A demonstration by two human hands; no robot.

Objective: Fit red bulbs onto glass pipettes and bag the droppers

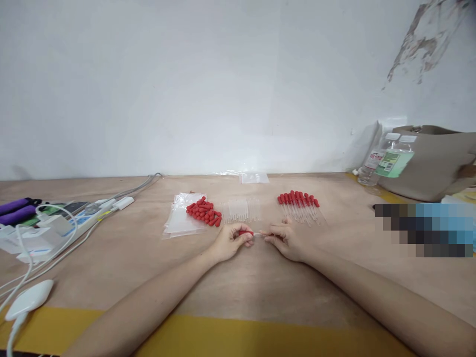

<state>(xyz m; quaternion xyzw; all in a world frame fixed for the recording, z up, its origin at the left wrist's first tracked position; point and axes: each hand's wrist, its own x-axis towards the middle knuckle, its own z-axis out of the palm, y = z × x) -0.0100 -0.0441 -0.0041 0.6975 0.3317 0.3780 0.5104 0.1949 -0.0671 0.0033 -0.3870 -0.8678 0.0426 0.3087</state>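
My left hand [231,241] pinches a red rubber bulb [246,232] at the middle of the table. My right hand [286,240] pinches the clear glass tube [260,234] that meets the bulb, so both hands hold one dropper between them. Behind the left hand lies a pile of loose red bulbs [204,211]. A row of bare clear tubes [241,210] lies behind the hands. A row of droppers with red bulbs fitted [298,204] lies behind the right hand.
Clear plastic bags [179,219] lie left of the bulbs, another bag [254,177] at the wall. A power strip with cables [55,225] and purple grips [17,209] sit far left. Water bottles [390,158] and a beige bag [435,161] stand right.
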